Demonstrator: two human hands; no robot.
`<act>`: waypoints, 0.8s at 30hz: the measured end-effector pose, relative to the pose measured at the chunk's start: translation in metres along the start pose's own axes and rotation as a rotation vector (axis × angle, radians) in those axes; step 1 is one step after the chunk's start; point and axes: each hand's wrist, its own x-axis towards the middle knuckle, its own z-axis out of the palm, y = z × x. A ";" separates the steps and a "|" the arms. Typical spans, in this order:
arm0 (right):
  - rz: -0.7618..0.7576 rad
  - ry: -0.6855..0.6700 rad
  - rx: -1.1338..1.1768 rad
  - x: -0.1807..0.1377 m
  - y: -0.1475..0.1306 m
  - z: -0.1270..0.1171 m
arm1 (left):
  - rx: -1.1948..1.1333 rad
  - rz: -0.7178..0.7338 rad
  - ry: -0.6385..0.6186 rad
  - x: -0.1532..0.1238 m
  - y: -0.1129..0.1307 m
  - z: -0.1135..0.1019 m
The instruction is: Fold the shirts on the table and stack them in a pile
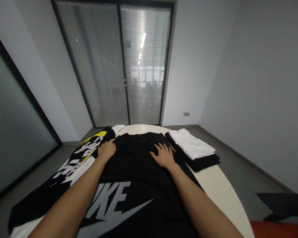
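Note:
A black T-shirt (139, 168) lies spread over the table in front of me, its neckline at the far side and a large grey NIKE print on the near part. My left hand (106, 150) is at the shirt's left shoulder edge, its fingers drawn together on the cloth; the fingertips are partly hidden. Flat on the shirt's upper right part rests my right hand (164, 156), fingers spread and holding nothing. On the left, partly beneath my left forearm, lies a black and white garment (72, 165) with a yellow and white print.
A folded white garment (191, 143) lies on folded black cloth (206, 162) at the table's right. The pale table (221, 188) has a curved edge. A dark chair part (285, 203) and something orange-red (278, 229) are at lower right. Glass doors (144, 66) stand beyond.

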 end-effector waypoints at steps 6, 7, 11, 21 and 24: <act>0.004 -0.013 0.007 0.005 0.005 0.000 | -0.038 0.115 -0.106 0.039 -0.007 -0.001; 0.005 -0.011 0.007 0.005 0.005 0.000 | -0.047 0.135 -0.113 0.042 -0.007 0.000; 0.001 -0.003 0.008 0.006 0.007 0.000 | -0.091 0.170 -0.120 0.050 -0.001 0.011; 0.006 0.008 0.019 0.015 0.012 0.005 | -0.108 0.179 -0.007 0.068 0.007 0.030; 0.007 0.000 0.015 0.018 0.013 0.007 | -0.077 0.190 0.011 0.065 0.004 0.033</act>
